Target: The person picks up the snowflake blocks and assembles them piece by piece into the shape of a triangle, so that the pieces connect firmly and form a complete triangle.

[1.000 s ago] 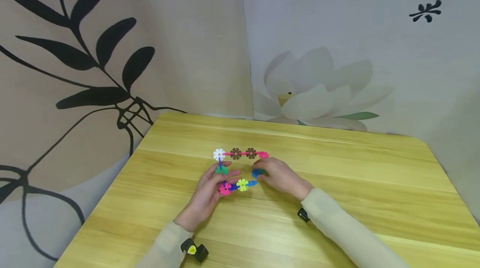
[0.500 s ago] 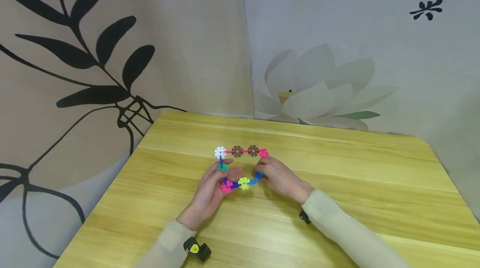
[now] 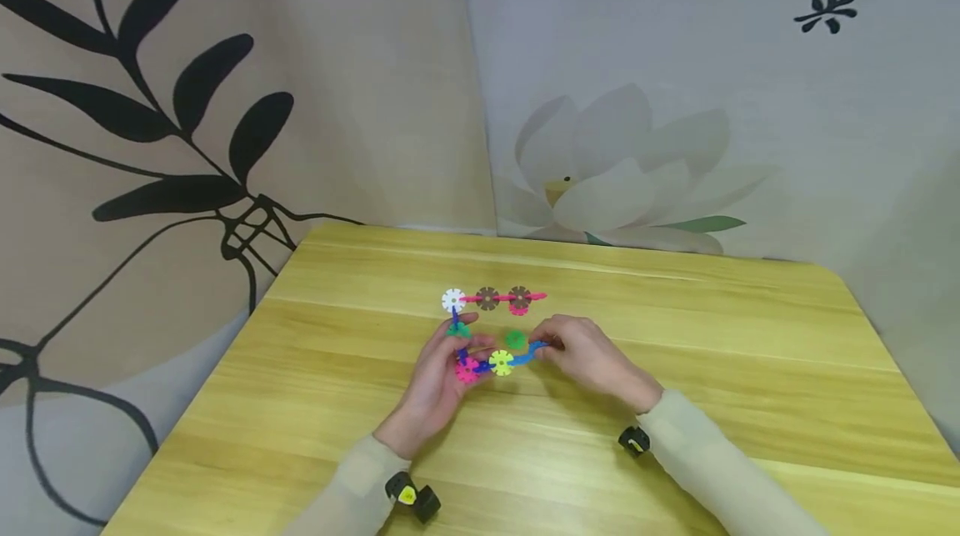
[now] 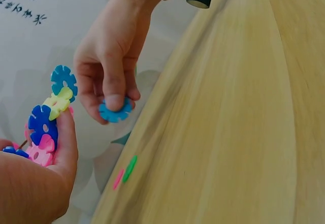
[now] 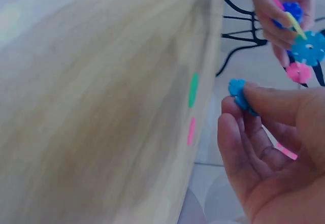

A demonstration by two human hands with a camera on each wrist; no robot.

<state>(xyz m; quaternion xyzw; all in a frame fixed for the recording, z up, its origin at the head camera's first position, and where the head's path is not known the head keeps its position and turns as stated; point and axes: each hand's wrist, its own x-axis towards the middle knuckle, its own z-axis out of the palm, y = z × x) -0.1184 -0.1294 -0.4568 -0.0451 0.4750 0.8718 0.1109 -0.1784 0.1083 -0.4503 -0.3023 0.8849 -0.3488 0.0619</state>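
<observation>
A chain of slotted plastic snowflake discs is held in my left hand (image 3: 438, 373), its thumb across the chain's left side. Along its far side run a white disc (image 3: 453, 300) and two brown discs (image 3: 487, 298) joined by pink ones. Nearer are a pink disc (image 4: 41, 152), a dark blue disc (image 4: 43, 126), a yellow disc (image 3: 501, 363) and a light blue disc (image 4: 63, 82) at the end. My right hand (image 3: 596, 357) pinches a loose light blue disc (image 4: 116, 113) between thumb and fingers, apart from the chain's end in both wrist views.
On the wooden table (image 3: 675, 336) lie a loose green disc (image 3: 515, 340) and a loose pink disc (image 3: 518, 310), just beyond the hands. A wall with painted leaves and a lotus (image 3: 630, 177) stands behind the table's far edge.
My right hand has moved right with its blue disc, uncovering the green disc on the table. My left hand and the chain have shifted slightly right. The head view has turned a little.
</observation>
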